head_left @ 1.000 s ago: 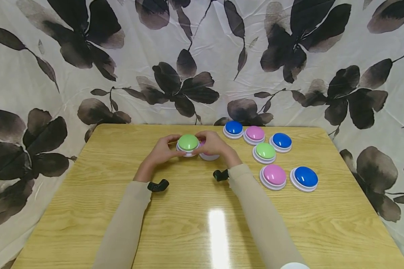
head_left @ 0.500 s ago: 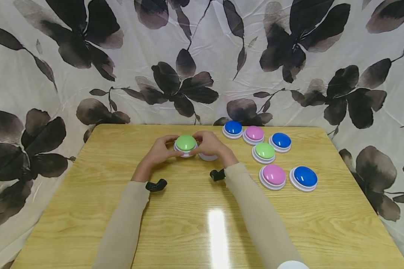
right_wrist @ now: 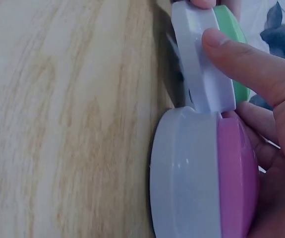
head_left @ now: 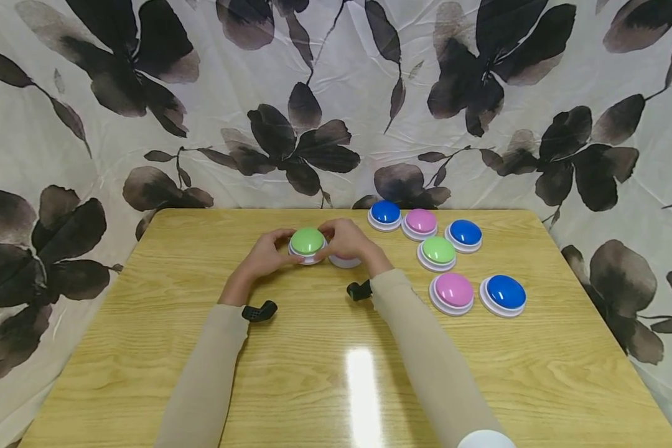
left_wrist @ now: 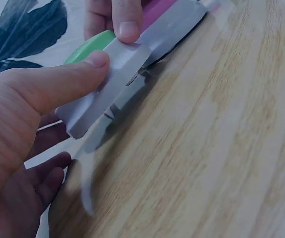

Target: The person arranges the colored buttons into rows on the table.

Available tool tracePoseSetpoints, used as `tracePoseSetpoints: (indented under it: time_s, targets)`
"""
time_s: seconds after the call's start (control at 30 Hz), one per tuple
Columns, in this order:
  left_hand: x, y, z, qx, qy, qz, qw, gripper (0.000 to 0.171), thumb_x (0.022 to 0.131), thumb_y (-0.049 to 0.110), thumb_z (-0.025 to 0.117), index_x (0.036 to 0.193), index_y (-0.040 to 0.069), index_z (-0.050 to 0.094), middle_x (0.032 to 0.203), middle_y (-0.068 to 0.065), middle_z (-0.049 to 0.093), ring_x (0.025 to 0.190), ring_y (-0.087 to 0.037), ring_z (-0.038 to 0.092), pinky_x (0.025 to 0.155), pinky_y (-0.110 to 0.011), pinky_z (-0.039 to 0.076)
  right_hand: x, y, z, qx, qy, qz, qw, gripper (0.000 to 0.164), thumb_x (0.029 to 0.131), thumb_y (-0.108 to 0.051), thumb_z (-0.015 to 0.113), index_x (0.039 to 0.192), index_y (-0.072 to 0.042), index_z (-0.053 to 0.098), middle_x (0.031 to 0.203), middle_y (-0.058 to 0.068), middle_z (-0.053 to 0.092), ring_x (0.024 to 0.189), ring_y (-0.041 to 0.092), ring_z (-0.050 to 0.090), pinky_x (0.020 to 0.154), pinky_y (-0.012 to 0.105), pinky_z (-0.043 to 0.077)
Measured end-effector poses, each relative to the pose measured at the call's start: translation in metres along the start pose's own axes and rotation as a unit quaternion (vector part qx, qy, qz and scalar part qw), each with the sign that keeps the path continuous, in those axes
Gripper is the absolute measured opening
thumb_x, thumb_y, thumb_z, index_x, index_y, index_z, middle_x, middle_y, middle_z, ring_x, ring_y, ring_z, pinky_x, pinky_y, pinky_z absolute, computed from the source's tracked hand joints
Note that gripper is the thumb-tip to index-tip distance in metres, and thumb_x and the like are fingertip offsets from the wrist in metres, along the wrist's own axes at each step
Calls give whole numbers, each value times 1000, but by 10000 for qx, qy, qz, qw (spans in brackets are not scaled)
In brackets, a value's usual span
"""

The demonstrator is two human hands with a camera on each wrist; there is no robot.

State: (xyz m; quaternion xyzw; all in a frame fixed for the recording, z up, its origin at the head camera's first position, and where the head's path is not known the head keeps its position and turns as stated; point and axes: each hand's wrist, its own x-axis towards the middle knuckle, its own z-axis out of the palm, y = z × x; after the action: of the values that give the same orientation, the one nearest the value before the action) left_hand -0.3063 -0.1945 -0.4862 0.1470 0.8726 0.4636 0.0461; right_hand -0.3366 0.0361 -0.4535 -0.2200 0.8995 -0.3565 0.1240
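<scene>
A green dome push button (head_left: 307, 240) with a white round base is held between both hands near the table's far side. My left hand (head_left: 266, 253) grips its left side, thumb on the near face of the base. From the other side my right hand (head_left: 349, 240) pinches the same base, thumb in front. Both wrist views show the base tilted, with a shadowed gap under part of it. A pink push button (right_wrist: 237, 178) stands on the table under the right palm, its base right at the green one's edge; the hand mostly hides it in the head view.
Right of the hands stand more push buttons: a blue one (head_left: 385, 213) and a pink one (head_left: 420, 221) at the back, a green one (head_left: 438, 251), and others nearer. A floral cloth (head_left: 291, 56) hangs behind the wooden table (head_left: 291, 373).
Both hands have shifted the green button slightly left, then a little toward the near side, keeping their hold. The head view has drifted slightly; the other buttons stay put.
</scene>
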Motion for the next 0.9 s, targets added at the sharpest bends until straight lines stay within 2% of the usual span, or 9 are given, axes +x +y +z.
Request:
tracePoseSetpoints:
  time_s: [0.23,0.47,0.73,0.9]
  targets:
    - [-1,-1,-2,83,-13,-58,9999,76,75,32,86,135,0,52,136,-15,53,130,-30,44,109,-44,33,1,0,2,-286,70,87,9995,66,66,-42,89,122,-15,67,109,-5,65,98,12,57,90,33,45]
    - [0,-6,-1,-56,-100,-25,9999,74,74,27,87,134,0,53,135,-14,54,128,-28,46,108,-41,36,0,0,1,-633,-21,52,9980,62,69,-40,87,124,-19,67,107,-8,66,98,11,57,96,40,37]
    - [0,-4,1,-123,-161,-46,9998,73,74,23,87,134,0,53,135,-14,53,129,-27,46,108,-41,35,2,3,-1,-449,-128,209,9987,63,68,-41,87,124,-19,67,111,-6,66,104,13,56,102,43,34]
    - [-1,-5,2,-108,-143,-64,9998,74,74,25,87,135,0,52,135,-14,53,129,-27,45,109,-41,33,3,3,0,-526,-115,235,9983,64,68,-41,87,124,-19,66,111,-7,66,104,12,56,101,43,34]
